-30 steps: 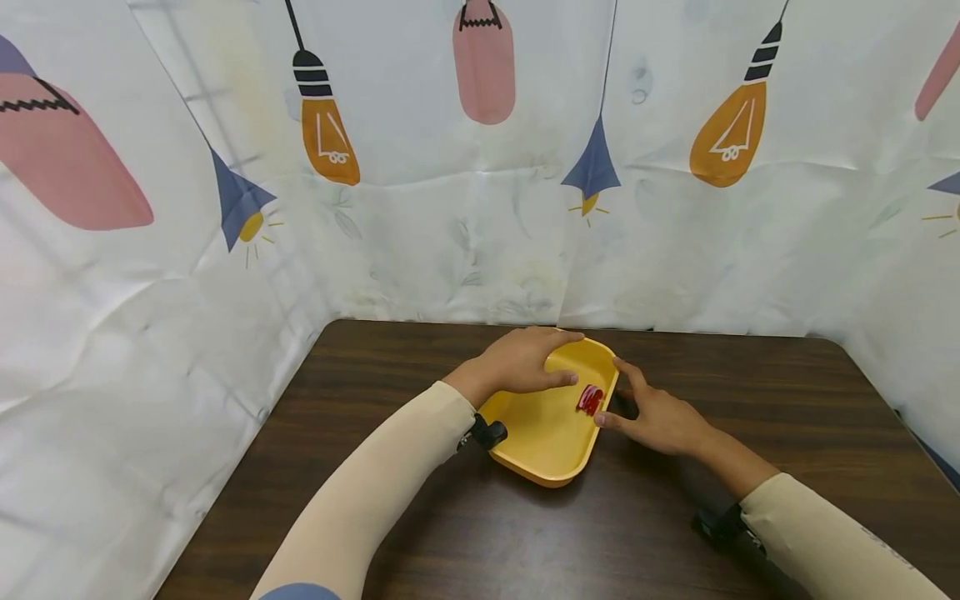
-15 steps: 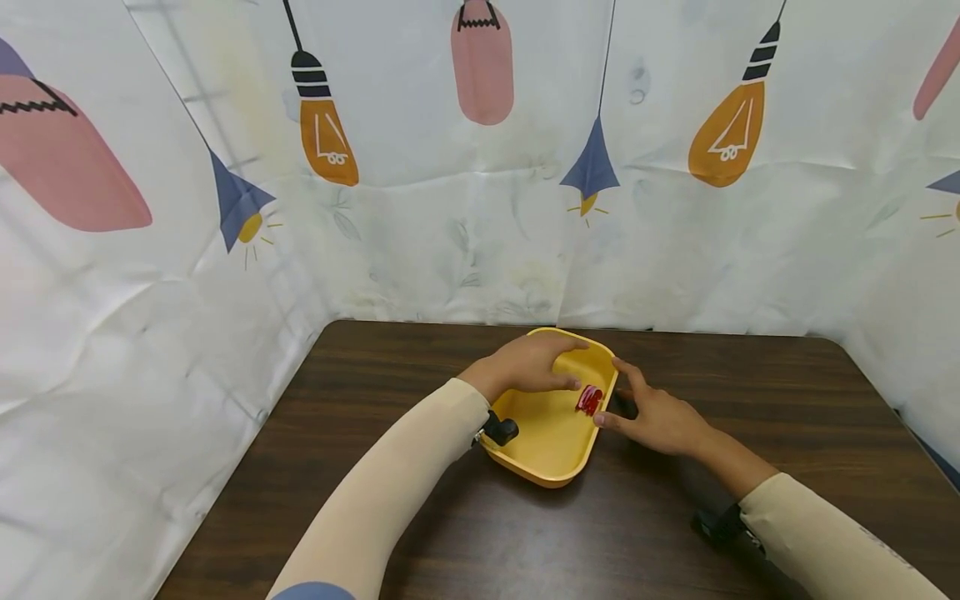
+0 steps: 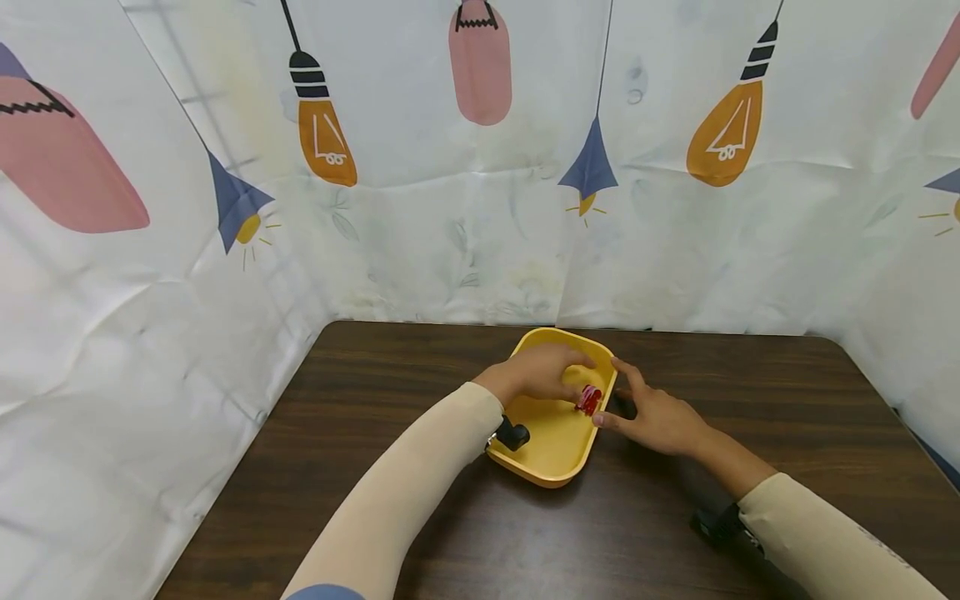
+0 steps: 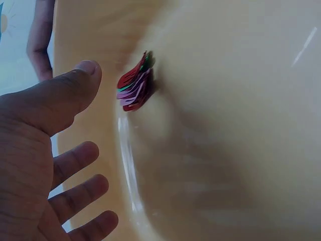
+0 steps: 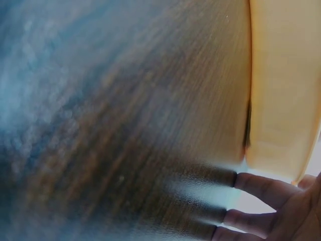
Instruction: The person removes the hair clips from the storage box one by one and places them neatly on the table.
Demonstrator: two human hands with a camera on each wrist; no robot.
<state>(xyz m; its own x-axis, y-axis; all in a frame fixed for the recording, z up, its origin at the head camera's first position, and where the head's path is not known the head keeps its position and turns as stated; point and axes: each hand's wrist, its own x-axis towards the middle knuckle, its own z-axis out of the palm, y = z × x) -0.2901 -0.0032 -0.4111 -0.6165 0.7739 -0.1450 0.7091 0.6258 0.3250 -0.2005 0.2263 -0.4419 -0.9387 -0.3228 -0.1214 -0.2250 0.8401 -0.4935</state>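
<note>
A yellow tray (image 3: 551, 454) lies on the table. Inside, against its right wall, sits a small bundle of thin red, pink and green layers (image 4: 135, 86); its exact kind is unclear. My left hand (image 3: 543, 372) reaches over the tray, thumb and fingers spread apart beside the bundle and holding nothing. In the left wrist view a gap shows between the thumb and the bundle. My right hand (image 3: 660, 421) rests at the tray's right side, thumb and forefinger at the rim. The right wrist view shows other fingertips (image 5: 246, 181) down on the table by the tray's outer wall.
The dark wood-grain table (image 3: 420, 358) extends around the tray on all sides. Behind it and to the left hangs a white patterned sheet (image 3: 420, 242) printed with lamps and bulbs. A black wrist camera (image 3: 512, 433) on the left wrist hangs over the tray.
My left hand has moved right and slightly downward in the head view, farther into the tray and closer to the bundle. The right hand, tray and bundle stay nearly in place.
</note>
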